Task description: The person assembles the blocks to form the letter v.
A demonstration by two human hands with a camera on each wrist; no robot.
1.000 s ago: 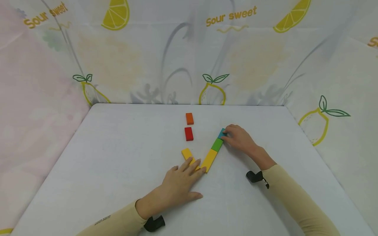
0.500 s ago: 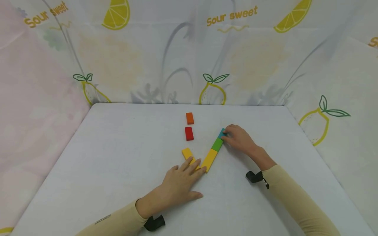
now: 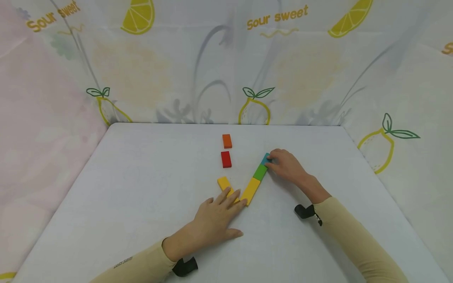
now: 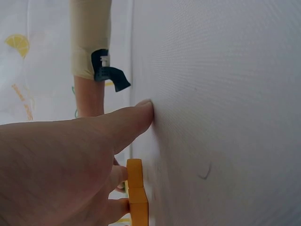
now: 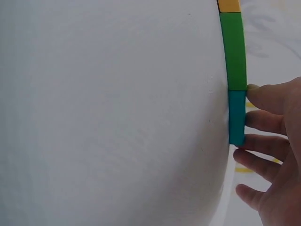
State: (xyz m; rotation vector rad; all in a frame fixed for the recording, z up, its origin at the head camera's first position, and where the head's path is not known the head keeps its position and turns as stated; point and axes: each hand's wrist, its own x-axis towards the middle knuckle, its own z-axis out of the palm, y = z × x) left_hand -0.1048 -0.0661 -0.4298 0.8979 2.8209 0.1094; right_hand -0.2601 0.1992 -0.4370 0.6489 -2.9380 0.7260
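Rectangular blocks form a V on the white table. Its right arm runs from a yellow block (image 3: 250,191) through a green block (image 3: 260,172) to a blue block (image 3: 265,158) at the far end, touching end to end. Another yellow block (image 3: 224,183) slants away to the left. My left hand (image 3: 216,220) lies with spread, straight fingers, their tips on the yellow blocks near the V's point and partly covering them. My right hand (image 3: 288,167) holds the blue block; in the right wrist view its thumb (image 5: 270,96) touches near the green-blue seam, while fingertips rest on the blue block and its end.
A red block (image 3: 226,159) and an orange block (image 3: 227,141) lie apart in a column beyond the left yellow block. The white table (image 3: 141,188) meets a lemon-printed cloth backdrop (image 3: 198,67) at the rear.
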